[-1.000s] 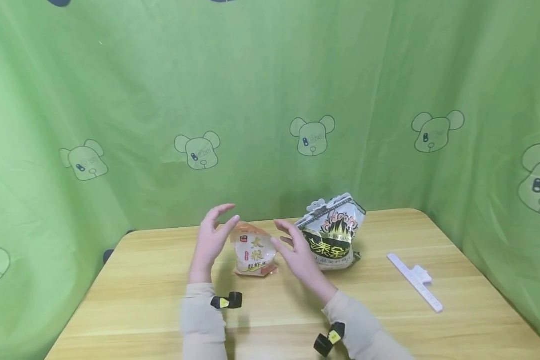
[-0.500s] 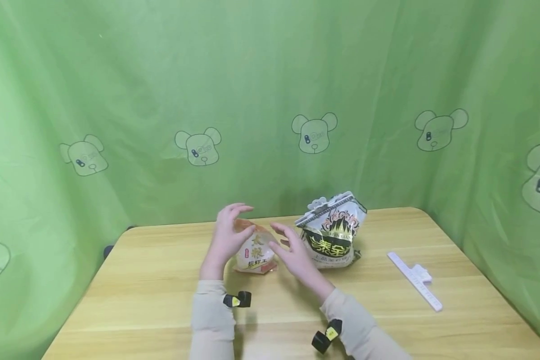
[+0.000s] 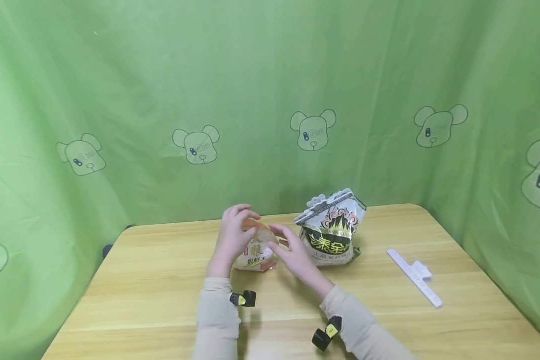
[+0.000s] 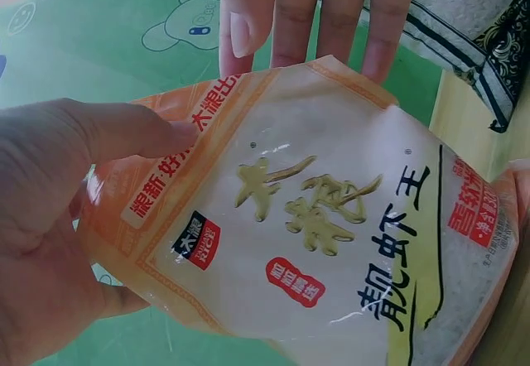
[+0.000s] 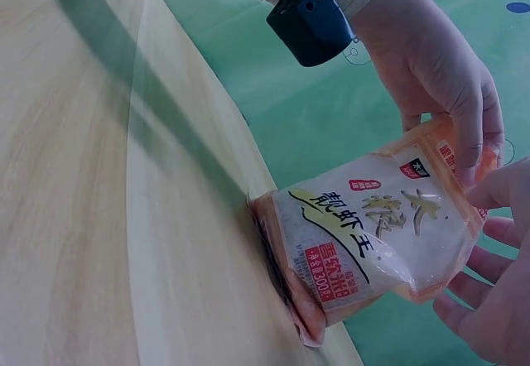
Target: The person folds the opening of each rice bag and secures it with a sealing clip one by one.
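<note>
A small orange and white rice bag point(image 3: 258, 252) stands on the table, its grains showing through a clear patch in the left wrist view. At its top left corner my left hand point(image 3: 231, 240) pinches it, thumb point(image 4: 141, 130) on the front and the other fingers behind, mostly hidden. My right hand point(image 3: 297, 255) is at the bag's right upper edge, thumb apart from its loosely bent fingers point(image 5: 484, 267). Whether those fingertips touch the bag I cannot tell. Behind the right hand leans a larger black and white bag point(image 3: 330, 247), a clip point(image 3: 326, 207) along its top.
A pale ruler-like bag clip point(image 3: 416, 277) lies at the right on the wooden table point(image 3: 139, 300). A green curtain point(image 3: 252, 75) printed with bear heads hangs around the back and sides. Both wrists carry black cameras point(image 3: 327, 334).
My left hand has moved right and now holds the small bag's top corner. The right hand has barely shifted beside the bag. The clips and the larger bag stay put.
</note>
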`<action>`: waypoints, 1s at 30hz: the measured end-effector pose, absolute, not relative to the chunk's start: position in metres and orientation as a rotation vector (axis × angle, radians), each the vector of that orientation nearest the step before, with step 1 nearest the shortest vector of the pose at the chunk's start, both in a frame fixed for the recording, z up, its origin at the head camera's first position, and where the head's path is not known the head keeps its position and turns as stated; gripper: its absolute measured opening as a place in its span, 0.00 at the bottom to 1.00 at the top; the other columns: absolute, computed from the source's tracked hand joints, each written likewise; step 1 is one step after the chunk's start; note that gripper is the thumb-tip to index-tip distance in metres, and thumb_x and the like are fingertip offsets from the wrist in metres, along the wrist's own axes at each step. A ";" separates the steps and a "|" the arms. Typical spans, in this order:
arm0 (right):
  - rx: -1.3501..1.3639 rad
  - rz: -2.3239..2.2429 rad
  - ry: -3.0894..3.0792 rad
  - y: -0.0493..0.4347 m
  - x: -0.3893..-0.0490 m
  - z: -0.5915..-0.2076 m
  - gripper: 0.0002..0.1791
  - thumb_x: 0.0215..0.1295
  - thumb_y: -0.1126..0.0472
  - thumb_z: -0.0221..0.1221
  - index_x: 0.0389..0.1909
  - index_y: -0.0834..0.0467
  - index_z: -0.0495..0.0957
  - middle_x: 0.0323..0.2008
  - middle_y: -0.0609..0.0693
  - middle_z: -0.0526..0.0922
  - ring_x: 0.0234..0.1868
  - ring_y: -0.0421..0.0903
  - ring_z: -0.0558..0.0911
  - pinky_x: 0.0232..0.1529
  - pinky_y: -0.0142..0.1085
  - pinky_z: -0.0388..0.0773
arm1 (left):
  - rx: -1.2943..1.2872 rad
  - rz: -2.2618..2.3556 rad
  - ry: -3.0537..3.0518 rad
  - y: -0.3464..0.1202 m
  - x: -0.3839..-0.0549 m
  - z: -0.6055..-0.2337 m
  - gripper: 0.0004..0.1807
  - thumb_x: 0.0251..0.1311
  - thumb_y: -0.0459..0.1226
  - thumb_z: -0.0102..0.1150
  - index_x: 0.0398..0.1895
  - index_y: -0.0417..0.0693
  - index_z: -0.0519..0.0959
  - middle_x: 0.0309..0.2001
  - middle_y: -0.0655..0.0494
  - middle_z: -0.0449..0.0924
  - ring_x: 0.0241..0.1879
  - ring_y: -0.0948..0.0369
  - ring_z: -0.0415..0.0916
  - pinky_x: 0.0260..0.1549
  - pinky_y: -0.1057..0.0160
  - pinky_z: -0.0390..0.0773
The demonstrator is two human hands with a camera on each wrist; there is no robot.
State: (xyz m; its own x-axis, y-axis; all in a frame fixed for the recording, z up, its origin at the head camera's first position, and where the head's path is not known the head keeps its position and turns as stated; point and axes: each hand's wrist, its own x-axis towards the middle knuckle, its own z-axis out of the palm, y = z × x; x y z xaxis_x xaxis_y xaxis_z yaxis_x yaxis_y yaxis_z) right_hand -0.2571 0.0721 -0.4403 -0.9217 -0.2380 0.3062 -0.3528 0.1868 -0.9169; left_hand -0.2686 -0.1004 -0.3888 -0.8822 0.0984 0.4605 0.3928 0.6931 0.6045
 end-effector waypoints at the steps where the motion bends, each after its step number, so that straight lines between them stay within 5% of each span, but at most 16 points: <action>1: 0.589 1.857 -2.344 0.072 -0.258 -0.441 0.28 0.65 0.65 0.59 0.65 0.63 0.66 0.64 0.60 0.73 0.66 0.58 0.72 0.68 0.53 0.67 | -0.374 -1.022 -2.510 -0.100 -0.269 -0.389 0.10 0.53 0.31 0.67 0.39 0.49 0.83 0.61 0.50 0.75 0.66 0.47 0.63 0.68 0.41 0.61; 15: 0.608 1.865 -2.338 0.073 -0.259 -0.441 0.27 0.65 0.66 0.59 0.65 0.63 0.67 0.63 0.62 0.73 0.65 0.59 0.73 0.68 0.51 0.69 | -0.377 -1.021 -2.501 -0.099 -0.270 -0.387 0.07 0.57 0.33 0.65 0.39 0.49 0.83 0.55 0.50 0.79 0.59 0.49 0.69 0.62 0.43 0.69; 23: 0.590 1.873 -2.328 0.073 -0.258 -0.442 0.25 0.65 0.66 0.59 0.63 0.63 0.69 0.63 0.61 0.74 0.64 0.59 0.73 0.67 0.53 0.69 | -0.374 -1.094 -2.507 -0.100 -0.267 -0.388 0.12 0.58 0.45 0.66 0.42 0.49 0.82 0.54 0.50 0.78 0.58 0.50 0.69 0.59 0.45 0.71; 30: 0.601 1.848 -2.302 0.073 -0.258 -0.443 0.21 0.65 0.67 0.58 0.59 0.66 0.71 0.60 0.63 0.76 0.62 0.61 0.74 0.66 0.55 0.69 | -0.367 -1.184 -2.496 -0.101 -0.268 -0.389 0.13 0.63 0.45 0.62 0.43 0.47 0.81 0.50 0.50 0.78 0.49 0.54 0.79 0.52 0.53 0.80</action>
